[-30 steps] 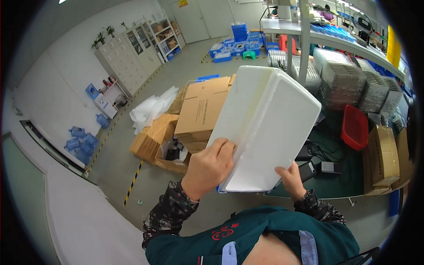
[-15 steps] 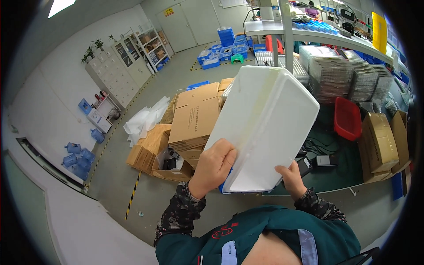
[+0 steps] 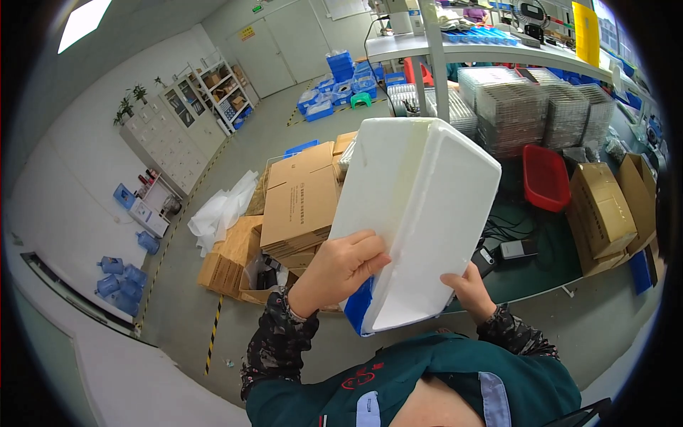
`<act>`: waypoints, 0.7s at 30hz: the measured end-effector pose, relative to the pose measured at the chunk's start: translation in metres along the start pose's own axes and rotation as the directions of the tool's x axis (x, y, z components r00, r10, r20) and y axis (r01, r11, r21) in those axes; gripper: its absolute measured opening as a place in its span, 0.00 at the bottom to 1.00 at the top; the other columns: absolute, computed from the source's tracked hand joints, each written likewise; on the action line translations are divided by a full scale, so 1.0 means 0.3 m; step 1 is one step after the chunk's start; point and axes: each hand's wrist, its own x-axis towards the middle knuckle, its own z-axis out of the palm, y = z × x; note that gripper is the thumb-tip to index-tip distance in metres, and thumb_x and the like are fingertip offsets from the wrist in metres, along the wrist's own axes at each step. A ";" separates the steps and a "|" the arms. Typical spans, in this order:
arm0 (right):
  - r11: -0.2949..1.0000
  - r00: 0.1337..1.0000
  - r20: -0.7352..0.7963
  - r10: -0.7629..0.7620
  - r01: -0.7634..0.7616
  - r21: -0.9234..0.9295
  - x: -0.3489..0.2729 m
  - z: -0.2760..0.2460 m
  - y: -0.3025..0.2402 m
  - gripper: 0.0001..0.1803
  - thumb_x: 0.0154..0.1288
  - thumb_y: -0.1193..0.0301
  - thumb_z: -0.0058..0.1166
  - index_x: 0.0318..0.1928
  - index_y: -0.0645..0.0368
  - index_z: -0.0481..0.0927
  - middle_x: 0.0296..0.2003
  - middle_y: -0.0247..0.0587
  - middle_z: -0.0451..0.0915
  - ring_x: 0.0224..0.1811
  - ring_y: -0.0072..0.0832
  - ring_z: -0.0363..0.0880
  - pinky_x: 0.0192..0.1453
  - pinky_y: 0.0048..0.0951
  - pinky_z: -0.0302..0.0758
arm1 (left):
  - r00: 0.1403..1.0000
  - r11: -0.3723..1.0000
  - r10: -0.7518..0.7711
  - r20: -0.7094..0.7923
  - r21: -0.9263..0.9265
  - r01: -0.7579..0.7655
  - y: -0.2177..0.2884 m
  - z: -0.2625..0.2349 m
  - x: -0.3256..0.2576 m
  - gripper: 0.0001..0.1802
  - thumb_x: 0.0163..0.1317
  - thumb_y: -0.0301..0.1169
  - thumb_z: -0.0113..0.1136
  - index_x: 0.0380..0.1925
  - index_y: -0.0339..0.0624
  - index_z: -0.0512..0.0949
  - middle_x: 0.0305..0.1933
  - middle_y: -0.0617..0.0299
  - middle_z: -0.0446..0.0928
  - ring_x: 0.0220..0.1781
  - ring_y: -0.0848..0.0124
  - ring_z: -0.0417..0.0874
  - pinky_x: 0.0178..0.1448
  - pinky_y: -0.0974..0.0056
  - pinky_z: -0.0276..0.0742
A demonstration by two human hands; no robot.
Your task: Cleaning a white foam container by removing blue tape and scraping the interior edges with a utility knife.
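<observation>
A white foam box (image 3: 420, 206) is tilted in front of my chest, with a yellowish tape strip along its edge. My right hand (image 3: 469, 290) grips its lower right side, thumb on the white face and fingers hidden behind. My left hand (image 3: 345, 269) lies against the lower left of the box, its thumb and fingers drawn together in a pinch. Whatever is between those fingertips is too small to make out. Just below that hand, a blue piece (image 3: 358, 307) shows along the box's lower left edge.
Flattened cardboard cartons (image 3: 302, 196) are stacked beyond my left hand. On the dark green table stand a red tray (image 3: 546, 178), a black adapter (image 3: 517, 249), cables and stacks of clear trays (image 3: 509, 117). Open cardboard boxes (image 3: 601, 213) are at the right, under a white shelf (image 3: 491, 51).
My left hand has turned from a fist to a pinch against the box. The box has come slightly lower and left, and more of the blue piece shows. The view has shifted a little.
</observation>
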 end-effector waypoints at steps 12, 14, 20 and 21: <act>1.000 1.000 -0.011 0.007 -0.007 0.012 -0.007 0.018 0.003 0.19 0.52 0.80 0.47 0.48 0.67 0.69 0.41 0.39 0.75 0.44 0.24 0.71 0.50 0.26 0.67 | 0.935 0.907 0.082 -0.346 0.414 0.074 -0.047 0.036 -0.006 0.07 0.52 0.23 0.55 0.22 0.36 0.67 0.22 0.55 0.69 0.18 0.58 0.71 0.22 0.63 0.67; 0.999 1.000 -0.015 0.006 -0.006 -0.036 -0.005 0.024 0.015 0.20 0.51 0.80 0.47 0.48 0.67 0.68 0.40 0.39 0.75 0.44 0.24 0.71 0.50 0.26 0.67 | 0.916 0.940 0.003 -0.402 0.313 0.134 -0.072 0.038 -0.012 0.06 0.53 0.23 0.54 0.22 0.37 0.67 0.24 0.55 0.70 0.20 0.58 0.72 0.23 0.63 0.68; 0.997 0.994 -0.096 -0.055 0.050 -0.052 0.007 0.023 0.031 0.21 0.50 0.81 0.45 0.49 0.68 0.67 0.40 0.39 0.74 0.43 0.24 0.72 0.49 0.25 0.68 | 0.934 0.983 -0.183 -0.307 -0.087 0.164 -0.107 0.062 -0.006 0.09 0.56 0.30 0.54 0.25 0.37 0.67 0.25 0.58 0.68 0.23 0.64 0.72 0.28 0.65 0.69; 0.997 0.993 -0.098 -0.058 0.054 -0.051 0.011 0.021 0.029 0.21 0.50 0.81 0.45 0.49 0.68 0.67 0.40 0.39 0.74 0.43 0.24 0.72 0.49 0.25 0.68 | 0.936 0.950 -0.226 -0.268 -0.273 0.152 -0.106 0.060 -0.003 0.11 0.57 0.33 0.54 0.26 0.37 0.67 0.24 0.59 0.67 0.23 0.66 0.71 0.29 0.65 0.68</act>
